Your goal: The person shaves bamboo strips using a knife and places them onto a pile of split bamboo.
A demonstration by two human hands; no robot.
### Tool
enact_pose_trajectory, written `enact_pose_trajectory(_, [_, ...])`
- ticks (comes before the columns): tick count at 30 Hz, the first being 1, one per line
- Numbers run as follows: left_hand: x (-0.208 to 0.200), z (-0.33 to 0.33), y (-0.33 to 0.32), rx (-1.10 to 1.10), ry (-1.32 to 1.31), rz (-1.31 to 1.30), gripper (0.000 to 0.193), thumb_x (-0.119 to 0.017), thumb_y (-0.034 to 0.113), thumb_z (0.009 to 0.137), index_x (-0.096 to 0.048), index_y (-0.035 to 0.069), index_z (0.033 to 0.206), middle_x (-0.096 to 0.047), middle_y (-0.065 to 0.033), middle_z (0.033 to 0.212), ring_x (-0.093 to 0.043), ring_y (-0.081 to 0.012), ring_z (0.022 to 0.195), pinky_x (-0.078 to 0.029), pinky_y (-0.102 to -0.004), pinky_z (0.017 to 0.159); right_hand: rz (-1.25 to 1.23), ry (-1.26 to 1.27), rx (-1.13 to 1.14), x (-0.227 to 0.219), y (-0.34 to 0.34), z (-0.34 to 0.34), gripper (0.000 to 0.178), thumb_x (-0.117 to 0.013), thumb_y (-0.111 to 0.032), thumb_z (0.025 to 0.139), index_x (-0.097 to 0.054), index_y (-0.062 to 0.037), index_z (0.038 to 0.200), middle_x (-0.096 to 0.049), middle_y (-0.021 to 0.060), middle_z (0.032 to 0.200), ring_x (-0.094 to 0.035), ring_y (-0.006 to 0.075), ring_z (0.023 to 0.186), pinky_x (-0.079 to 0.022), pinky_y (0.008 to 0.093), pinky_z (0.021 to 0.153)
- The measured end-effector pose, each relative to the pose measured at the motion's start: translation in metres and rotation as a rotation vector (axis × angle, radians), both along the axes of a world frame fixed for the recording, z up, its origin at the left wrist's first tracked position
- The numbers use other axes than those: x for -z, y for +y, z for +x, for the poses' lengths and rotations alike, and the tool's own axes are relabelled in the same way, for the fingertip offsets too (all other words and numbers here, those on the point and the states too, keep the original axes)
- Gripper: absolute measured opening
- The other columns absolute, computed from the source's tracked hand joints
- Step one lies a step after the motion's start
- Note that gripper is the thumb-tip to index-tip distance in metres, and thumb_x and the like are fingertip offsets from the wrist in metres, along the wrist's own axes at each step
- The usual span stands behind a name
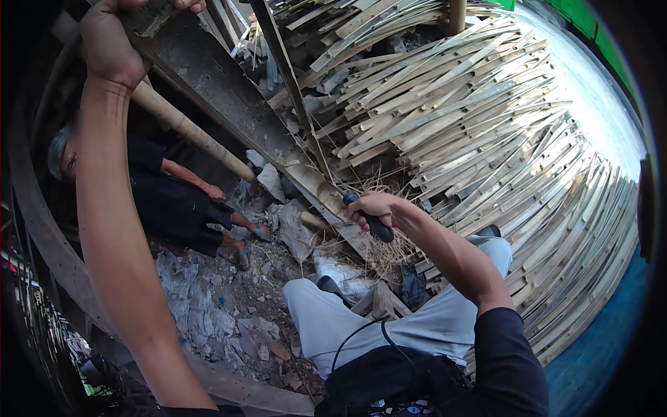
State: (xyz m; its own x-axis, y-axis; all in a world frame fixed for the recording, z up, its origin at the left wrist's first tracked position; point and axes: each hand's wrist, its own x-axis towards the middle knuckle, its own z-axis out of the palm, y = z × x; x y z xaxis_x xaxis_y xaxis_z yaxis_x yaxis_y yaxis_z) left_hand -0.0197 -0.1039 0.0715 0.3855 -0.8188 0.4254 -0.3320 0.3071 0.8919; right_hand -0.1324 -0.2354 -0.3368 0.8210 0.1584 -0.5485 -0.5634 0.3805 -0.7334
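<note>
- bamboo-strip pile (pixel 458 111): big, r. side, strips alrdy split
- dark board (pixel 215 90): slants from upper l. down twd knees; in one pc, work left on it unclear
- l. hand (pixel 114 48): gripping board up top, partly out of frame
- r. hand (pixel 374 212): fist round tool
- black-handled tool (pixel 381 231): by board's low end; tip unclear

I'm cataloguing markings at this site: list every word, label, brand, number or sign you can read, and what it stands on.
No text can be read in this view.
Small pale and blue marks on the dark cloth at the lower edge: too small and blurred to tell whether they are lettering.
Black handle in the right fingers: no lettering shows.
</note>
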Motion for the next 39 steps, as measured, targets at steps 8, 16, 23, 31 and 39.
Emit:
enact_pose_trajectory(8, [0.004,-0.007,-0.013,0.041,0.060,-0.046,0.068,-0.040,0.020,0.064,-0.052,-0.021,0.117,-0.062,-0.0266,0.107,-0.050,-0.0203,0.066,-0.047,-0.0339,0.074,-0.927,-0.143,-0.478,-0.056,-0.022,0.019,0.020,-0.067,-0.014,0.076,-0.062,0.0003,0.063,-0.058,0.0066,0.056,-0.056,0.0170,0.048,-0.046,0.0320,0.047])
enact_pose_trajectory(16, [0.005,-0.010,-0.012,-0.044,0.083,-0.069,0.069,-0.039,0.021,0.063,-0.051,-0.021,0.117,-0.062,-0.0264,0.105,-0.051,-0.0206,0.066,-0.047,-0.0332,0.075,-0.108,-0.069,-0.242,-0.041,-0.035,0.024,0.019,-0.056,-0.011,0.090,-0.053,-0.0037,0.073,-0.053,0.0028,0.064,-0.053,0.0136,0.053,-0.047,0.0281,0.051])
enact_pose_trajectory(23, [0.002,-0.039,-0.016,0.002,-0.022,-0.025,0.073,-0.040,0.021,0.061,-0.049,-0.022,0.119,-0.060,-0.0290,0.112,-0.050,-0.0203,0.065,-0.047,-0.0327,0.074,0.236,0.031,-0.332,-0.018,-0.029,0.006,0.020,-0.059,-0.014,0.092,-0.053,-0.0063,0.074,-0.053,0.0000,0.063,-0.052,0.0106,0.054,-0.047,0.0248,0.053])
enact_pose_trajectory(31, [0.010,-0.036,-0.025,0.052,0.022,-0.089,0.064,-0.037,0.015,0.062,-0.052,-0.025,0.109,-0.061,-0.0312,0.106,-0.050,-0.0252,0.068,-0.047,-0.0326,0.073,-0.380,0.052,-0.202,-0.051,-0.018,-0.002,0.021,-0.064,-0.007,0.079,-0.055,-0.0009,0.061,-0.051,0.0048,0.056,-0.050,0.0148,0.046,-0.043,0.0295,0.044])
enact_pose_trajectory(39, [0.003,-0.026,-0.032,0.013,0.026,-0.045,0.056,-0.038,0.011,0.062,-0.056,-0.023,0.102,-0.061,-0.0277,0.102,-0.053,-0.0238,0.066,-0.049,-0.0318,0.071,-0.992,-0.087,-0.310,-0.033,-0.030,-0.016,0.022,-0.063,-0.013,0.075,-0.061,0.0081,0.070,-0.060,0.0143,0.059,-0.062,0.0210,0.050,-0.052,0.0369,0.050])
